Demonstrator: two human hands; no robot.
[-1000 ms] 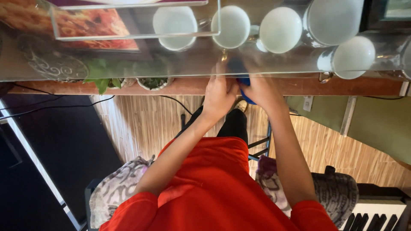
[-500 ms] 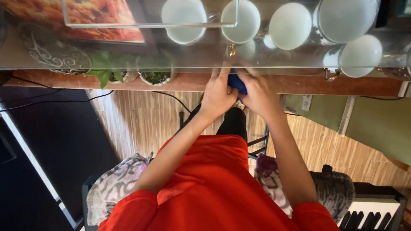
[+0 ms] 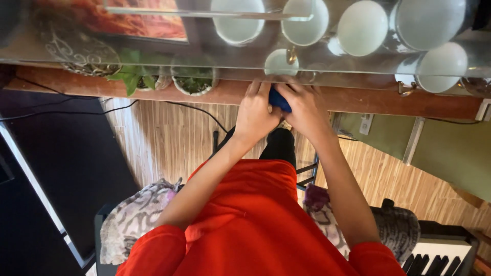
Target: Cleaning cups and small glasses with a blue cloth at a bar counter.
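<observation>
Just above the middle of the frame the person's left hand [image 3: 255, 115] and right hand [image 3: 306, 110] meet around a small dark blue object [image 3: 279, 99], the two grips closed on it from either side, fingers curled over it so that only a patch of blue shows between them; what the object is cannot be told. The hands are pressed against the near edge of a glass tabletop [image 3: 153, 53] with a wooden rail [image 3: 388, 102] under it. Straight beyond the fingers a small white cup [image 3: 279, 62] stands on the glass, with larger white bowls [image 3: 307, 23] ranged along the top and upper right of the frame. To the left of the hands sit two small potted plants [image 3: 192, 82], their leaves reaching over the rail, and further left a patterned dish [image 3: 82, 51]. Both bare forearms run down to red sleeves [image 3: 250, 225] filling the lower centre. Below lie wooden floor boards [image 3: 163, 138], a black cable [image 3: 204, 112] trailing across them, and piano keys [image 3: 440, 253] at the lower right corner.
</observation>
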